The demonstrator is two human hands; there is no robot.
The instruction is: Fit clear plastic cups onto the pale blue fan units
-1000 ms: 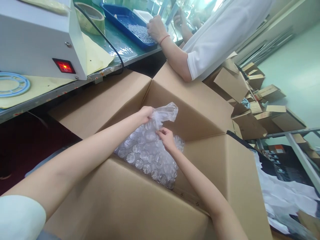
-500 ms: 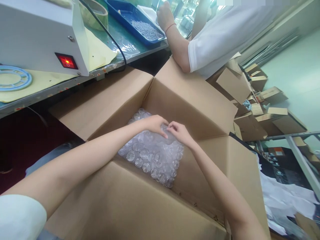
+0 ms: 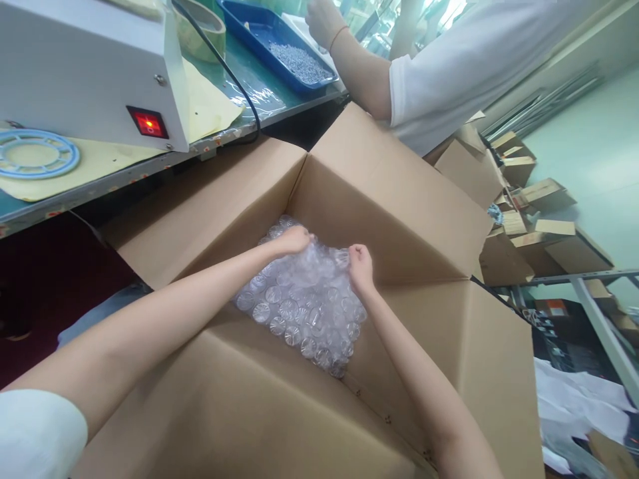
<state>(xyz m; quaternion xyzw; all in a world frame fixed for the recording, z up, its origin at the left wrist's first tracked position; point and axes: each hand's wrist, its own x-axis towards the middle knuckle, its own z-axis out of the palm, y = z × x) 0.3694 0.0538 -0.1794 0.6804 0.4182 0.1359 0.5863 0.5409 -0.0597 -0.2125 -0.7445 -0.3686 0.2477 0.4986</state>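
Inside an open cardboard box (image 3: pixel 394 326) lies a clear plastic bag (image 3: pixel 314 319) packed with round, see-through pieces, their kind too unclear to name. My left hand (image 3: pixel 295 239) is closed at the far left part of the bag, its fingers curled round the thin plastic. Closed too, my right hand (image 3: pixel 361 266) pinches the bag's far right edge, close to the box's back wall. Loose, crumpled film stretches between both hands. The fingertips of my left hand are partly hidden.
A white machine (image 3: pixel 90 73) with a lit red switch stands on the bench at left, beside a blue ring (image 3: pixel 37 154) and a tape roll (image 3: pixel 202 30). A blue tray (image 3: pixel 279 50) holds small beads. A co-worker's arm (image 3: pixel 362 73) reaches over the bench. Cardboard boxes (image 3: pixel 544 233) pile up at right.
My hands were close together over the bag, and have now moved apart, left hand leftward and right hand slightly right. The film between them is spread wider. Both hands have closed.
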